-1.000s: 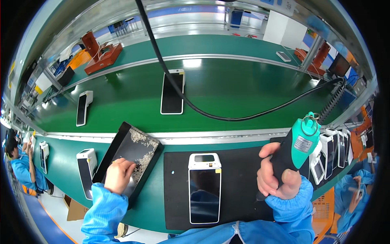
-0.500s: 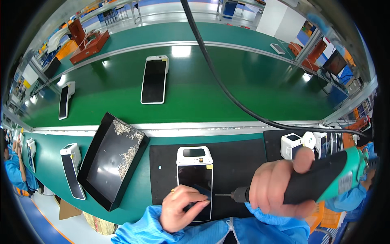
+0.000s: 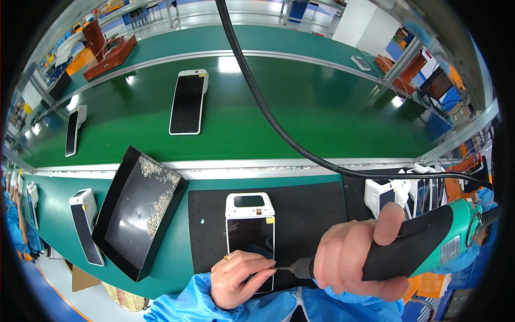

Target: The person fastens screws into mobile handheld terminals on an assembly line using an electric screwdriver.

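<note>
A white handheld terminal with a dark screen [image 3: 249,233] lies flat on the black mat [image 3: 308,214] in front of me. My left hand [image 3: 236,282] rests over its lower part, thumb and forefinger pinched together at its right edge. Whatever is between those fingertips is too small to make out. Held sideways in my right hand [image 3: 348,257] is a green and black electric screwdriver [image 3: 410,244]. Its thin bit points left, and the tip meets my left fingertips.
Left of the mat sits a black tray [image 3: 126,239] with many small screws [image 3: 157,214]. Another terminal [image 3: 86,225] lies beyond it. Several white devices [image 3: 381,193] stand at right. A terminal [image 3: 188,102] lies on the green conveyor [image 3: 300,102]. A black cable [image 3: 268,115] hangs across.
The screwdriver has moved left, bringing its bit from a short distance away up to my left fingertips. My left hand keeps its pinch by the terminal's edge. The whole view has shifted slightly.
</note>
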{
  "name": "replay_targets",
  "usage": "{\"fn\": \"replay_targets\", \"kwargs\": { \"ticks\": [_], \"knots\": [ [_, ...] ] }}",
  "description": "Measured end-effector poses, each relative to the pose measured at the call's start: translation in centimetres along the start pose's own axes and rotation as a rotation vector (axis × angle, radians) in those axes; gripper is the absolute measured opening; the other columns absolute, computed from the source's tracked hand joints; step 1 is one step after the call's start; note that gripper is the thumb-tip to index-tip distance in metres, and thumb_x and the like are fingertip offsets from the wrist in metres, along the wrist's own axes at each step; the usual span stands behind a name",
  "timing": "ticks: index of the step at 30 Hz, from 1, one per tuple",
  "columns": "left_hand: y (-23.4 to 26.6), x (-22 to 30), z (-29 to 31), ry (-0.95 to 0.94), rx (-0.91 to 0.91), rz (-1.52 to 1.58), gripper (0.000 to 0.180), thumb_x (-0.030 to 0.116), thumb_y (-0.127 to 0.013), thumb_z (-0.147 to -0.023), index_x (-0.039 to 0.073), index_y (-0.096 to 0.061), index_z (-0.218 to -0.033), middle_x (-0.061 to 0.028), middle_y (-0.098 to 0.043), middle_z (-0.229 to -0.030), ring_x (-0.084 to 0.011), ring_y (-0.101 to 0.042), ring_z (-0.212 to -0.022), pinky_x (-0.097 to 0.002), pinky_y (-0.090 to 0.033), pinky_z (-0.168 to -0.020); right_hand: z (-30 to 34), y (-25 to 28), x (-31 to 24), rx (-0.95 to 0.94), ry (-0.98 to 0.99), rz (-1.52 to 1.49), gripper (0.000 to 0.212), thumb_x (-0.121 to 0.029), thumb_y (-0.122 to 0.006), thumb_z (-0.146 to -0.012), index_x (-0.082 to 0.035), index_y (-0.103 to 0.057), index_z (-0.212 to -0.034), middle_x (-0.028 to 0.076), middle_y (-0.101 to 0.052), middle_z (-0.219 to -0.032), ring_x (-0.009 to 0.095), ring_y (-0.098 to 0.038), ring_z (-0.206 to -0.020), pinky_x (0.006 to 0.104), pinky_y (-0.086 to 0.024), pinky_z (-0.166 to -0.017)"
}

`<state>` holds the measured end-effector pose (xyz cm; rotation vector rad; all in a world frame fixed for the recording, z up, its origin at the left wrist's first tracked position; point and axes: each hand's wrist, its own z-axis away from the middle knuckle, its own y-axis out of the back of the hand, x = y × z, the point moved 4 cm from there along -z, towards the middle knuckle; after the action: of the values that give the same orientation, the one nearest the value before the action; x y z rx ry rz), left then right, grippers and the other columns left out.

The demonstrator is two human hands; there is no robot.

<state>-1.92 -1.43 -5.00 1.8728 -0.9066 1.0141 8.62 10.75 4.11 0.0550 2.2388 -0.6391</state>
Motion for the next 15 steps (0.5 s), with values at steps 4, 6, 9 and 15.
{"fn": "replay_targets", "kwargs": {
  "ticks": [4, 6, 9, 15],
  "knots": [
    [-0.4, -0.1, 0.1, -0.015, -0.005, 0.013, 0.017, 0.003, -0.073, -0.065, 0.002, -0.065, -0.080, -0.0070, -0.064, -0.077, -0.0204, -0.061, -0.064, -0.0269, -0.048, -0.056, 0.0, 0.0, 0.0, -0.036, -0.102, 0.087, 0.052, -0.033, -0.067, -0.080, -0.006, -0.031, -0.106, 0.007, -0.054, -0.062, 0.019, -0.054, -0.049, 0.0312, -0.048, -0.044],
    [-0.7, -0.1, 0.1, -0.059, 0.003, -0.021, 0.018, 0.006, -0.074, -0.066, 0.004, -0.065, -0.080, -0.0052, -0.063, -0.074, -0.0195, -0.059, -0.062, -0.0266, -0.047, -0.053, 0.3, -0.4, 0.3, 0.007, -0.204, 0.193, 0.054, -0.028, -0.070, -0.077, -0.004, -0.032, -0.107, 0.007, -0.054, -0.063, 0.019, -0.055, -0.051, 0.0316, -0.048, -0.047],
    [-0.9, -0.1, 0.1, -0.080, 0.000, -0.095, 0.017, 0.007, -0.075, -0.065, 0.004, -0.064, -0.078, -0.0043, -0.061, -0.070, -0.0195, -0.058, -0.061, -0.0272, -0.046, -0.052, 0.2, -0.6, 0.7, -0.038, -0.290, 0.277, 0.056, -0.029, -0.070, -0.078, -0.002, -0.032, -0.109, 0.008, -0.054, -0.065, 0.019, -0.055, -0.054, 0.0312, -0.047, -0.049],
    [-0.8, -0.6, -0.1, -0.087, -0.009, -0.065, 0.021, 0.010, -0.076, -0.063, 0.006, -0.063, -0.079, -0.0036, -0.060, -0.071, -0.0198, -0.057, -0.063, -0.0276, -0.045, -0.055, 0.3, -0.4, 1.2, -0.067, -0.306, 0.290, 0.057, -0.031, -0.069, -0.078, -0.002, -0.031, -0.109, 0.008, -0.054, -0.066, 0.018, -0.055, -0.053, 0.0310, -0.048, -0.049]
  ]
}}
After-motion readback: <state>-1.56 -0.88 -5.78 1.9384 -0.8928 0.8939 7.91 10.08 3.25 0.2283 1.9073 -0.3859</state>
